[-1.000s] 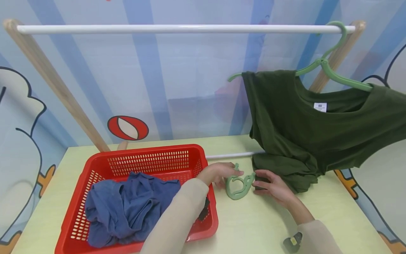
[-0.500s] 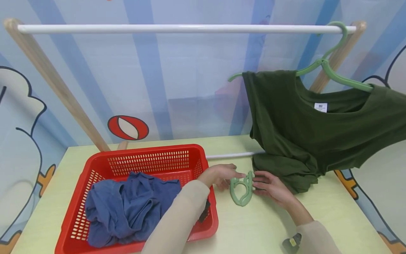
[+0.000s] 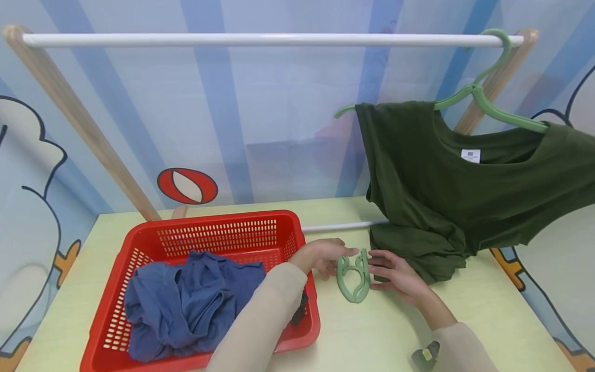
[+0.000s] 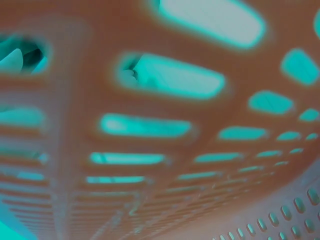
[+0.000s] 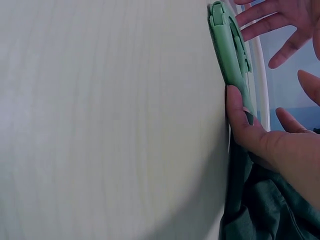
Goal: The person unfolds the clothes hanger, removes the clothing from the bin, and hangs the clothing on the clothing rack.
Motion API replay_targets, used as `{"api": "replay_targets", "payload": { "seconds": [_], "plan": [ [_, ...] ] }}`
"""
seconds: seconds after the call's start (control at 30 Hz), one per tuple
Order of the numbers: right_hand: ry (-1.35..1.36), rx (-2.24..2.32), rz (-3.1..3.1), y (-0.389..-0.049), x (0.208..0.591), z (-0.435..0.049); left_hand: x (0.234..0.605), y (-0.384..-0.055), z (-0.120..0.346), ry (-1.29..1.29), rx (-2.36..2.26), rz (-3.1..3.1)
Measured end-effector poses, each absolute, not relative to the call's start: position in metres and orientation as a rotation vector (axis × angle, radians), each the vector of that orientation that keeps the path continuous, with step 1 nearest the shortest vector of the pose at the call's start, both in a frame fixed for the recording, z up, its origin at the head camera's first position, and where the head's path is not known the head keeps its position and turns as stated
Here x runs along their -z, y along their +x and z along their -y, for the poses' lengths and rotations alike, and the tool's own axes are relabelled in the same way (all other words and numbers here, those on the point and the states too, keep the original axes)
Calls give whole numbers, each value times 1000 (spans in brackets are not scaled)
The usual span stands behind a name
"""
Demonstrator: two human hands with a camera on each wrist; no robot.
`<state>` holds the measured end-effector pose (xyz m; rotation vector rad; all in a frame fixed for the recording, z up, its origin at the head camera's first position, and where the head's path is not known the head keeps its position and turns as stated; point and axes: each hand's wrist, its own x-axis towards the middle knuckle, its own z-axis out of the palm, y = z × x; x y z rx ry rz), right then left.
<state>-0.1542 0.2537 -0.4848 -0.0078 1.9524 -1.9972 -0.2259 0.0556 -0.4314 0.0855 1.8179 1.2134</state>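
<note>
A green folding clothes hanger (image 3: 365,276) lies folded into a compact loop on the table, between both hands. My left hand (image 3: 323,257) is at its upper left, with fingers extended and a fingertip at the hanger's top. Along the opposite side, my right hand (image 3: 395,273) touches the hanger with its fingers spread. In the right wrist view, the right thumb (image 5: 237,107) rests against one end of the hanger (image 5: 227,52), and the left hand (image 5: 280,17) shows splayed fingers. The left wrist view holds only a blurred, odd-coloured perforated basket wall (image 4: 150,105).
Left of the hands stands a red basket (image 3: 214,221) containing blue cloth (image 3: 190,305) and something dark. A dark green shirt (image 3: 488,196) hangs from a green hanger (image 3: 509,119) on the rack's white rail (image 3: 279,40), its lower part bunched on the table beside the right hand.
The small hanger's two arms have come together, from a wide-open curve to a narrow folded loop. Both hands stay nearly in place around it.
</note>
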Motion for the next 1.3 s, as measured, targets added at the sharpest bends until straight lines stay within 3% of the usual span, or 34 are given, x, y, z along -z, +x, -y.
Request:
{"api": "replay_targets", "payload": {
  "seconds": [0.83,1.3],
  "plan": [
    [-8,2027,-1966,-151,491,-259,438,-221,-63,76,-1368,-1869],
    [-65,2141,-1979,-155,459,-273,435,-228,-57,189,-1676,-1595]
  ]
}}
